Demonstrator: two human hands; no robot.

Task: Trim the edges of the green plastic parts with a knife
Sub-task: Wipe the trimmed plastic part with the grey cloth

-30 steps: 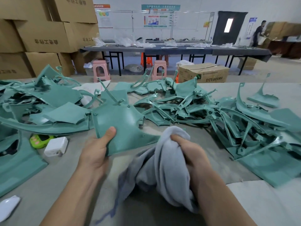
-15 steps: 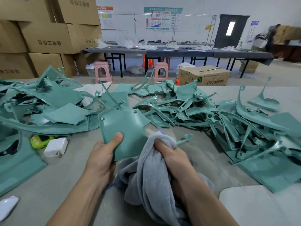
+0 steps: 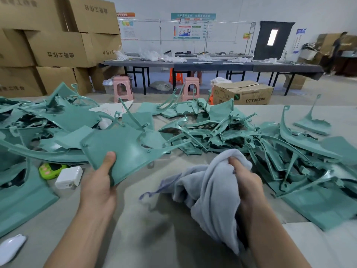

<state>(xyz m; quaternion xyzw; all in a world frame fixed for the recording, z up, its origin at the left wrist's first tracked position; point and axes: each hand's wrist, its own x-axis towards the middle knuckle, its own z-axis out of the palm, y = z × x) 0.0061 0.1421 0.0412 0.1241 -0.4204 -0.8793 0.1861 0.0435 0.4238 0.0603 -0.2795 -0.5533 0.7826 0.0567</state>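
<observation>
At the lower centre of the frame, a green plastic part (image 3: 125,149) is gripped by the left hand (image 3: 98,188) at its near corner, the thumb pressed flat on the upper face and the fingers hidden beneath. The part is held tilted just above the table (image 3: 135,229), its long pointed arm reaching toward the middle of the frame. To the right of it, a grey cloth (image 3: 210,190) is bunched in the right hand (image 3: 245,182), whose fingers are curled tightly into the folds; the cloth hangs down over the wrist and lies apart from the part.

No knife can be seen in either hand or on the table, though one may be hidden in the cloth; that cannot be told. The step in hand is judged to be a wiping or checking of one part rather than cutting itself. For the next move, the cloth would need to be brought onto the part's face or edge, or set down so that a blade can be taken up, with the part steadied by the left hand.

Further out, heaps of like green parts (image 3: 241,136) are spread across the middle and right of the frame, and more lie at the left. A white charger (image 3: 68,176) and a small green toy-like object (image 3: 50,170) rest just beside each other at lower left.
</observation>
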